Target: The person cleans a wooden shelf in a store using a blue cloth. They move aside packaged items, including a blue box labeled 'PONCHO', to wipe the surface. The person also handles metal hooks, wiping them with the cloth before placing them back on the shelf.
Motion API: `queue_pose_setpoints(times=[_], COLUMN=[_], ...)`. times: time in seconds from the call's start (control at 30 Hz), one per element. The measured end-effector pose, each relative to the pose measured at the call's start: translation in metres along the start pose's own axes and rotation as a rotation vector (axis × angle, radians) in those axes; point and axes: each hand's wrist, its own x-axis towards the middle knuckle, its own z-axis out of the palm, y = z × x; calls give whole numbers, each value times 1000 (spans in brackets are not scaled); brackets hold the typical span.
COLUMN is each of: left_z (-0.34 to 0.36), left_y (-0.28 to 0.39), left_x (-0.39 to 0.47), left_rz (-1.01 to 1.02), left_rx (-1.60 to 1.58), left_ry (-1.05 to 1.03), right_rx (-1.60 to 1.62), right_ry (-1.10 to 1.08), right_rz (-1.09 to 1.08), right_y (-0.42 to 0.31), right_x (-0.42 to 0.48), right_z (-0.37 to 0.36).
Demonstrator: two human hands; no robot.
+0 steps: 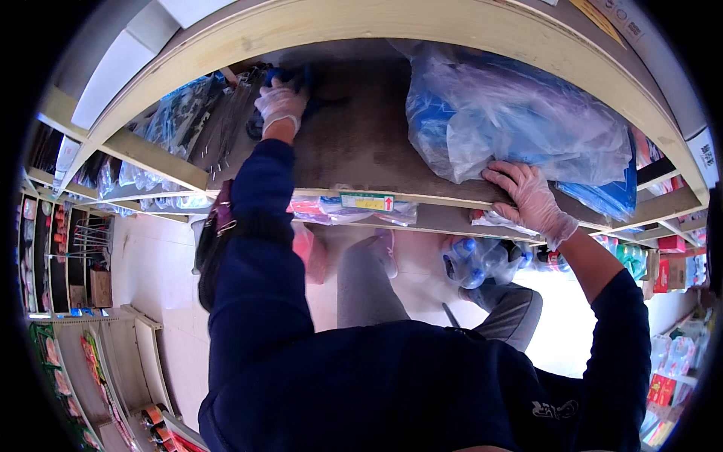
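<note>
My left hand, in a clear thin glove, reaches to the back of a wooden shelf. It is closed on a dark blue cloth, whose exact kind I cannot tell. Beside it on the left lie thin dark items in clear wrappers. My right hand, gloved the same way, rests at the shelf's front edge, its fingertips touching the lower edge of a big clear plastic bag. Blue packages show inside and under that bag.
A wooden divider stands left of my left arm. A green-edged price label sits on the shelf's front rail. Below are wrapped goods, a pack of bottles and a pink item. White boxes stand above.
</note>
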Motion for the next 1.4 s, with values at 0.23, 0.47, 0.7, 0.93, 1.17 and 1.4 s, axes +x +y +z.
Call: queue_pose_setpoints(times=[0.23, 0.47, 0.7, 0.93, 1.17, 1.4], left_z=[-11, -26, -27, -38, -44, -35], left_y=[28, 48, 18, 10, 4, -11], left_x=[-11, -84, -123, -121, -118, -118], left_rz=[117, 310, 565, 709, 771, 865], left_rx=[-100, -34, -76, -40, -15, -240], left_ry=[-150, -192, -182, -247, -326, -248], right_rx=[-19, -78, -93, -104, -52, -16], right_ry=[-5, 53, 43, 41, 29, 40], right_rz=[10, 12, 22, 28, 25, 26], right_y=[0, -2, -3, -1, 0, 2], right_x=[1, 0, -2, -3, -3, -2], right_z=[2, 4, 5, 8, 6, 7])
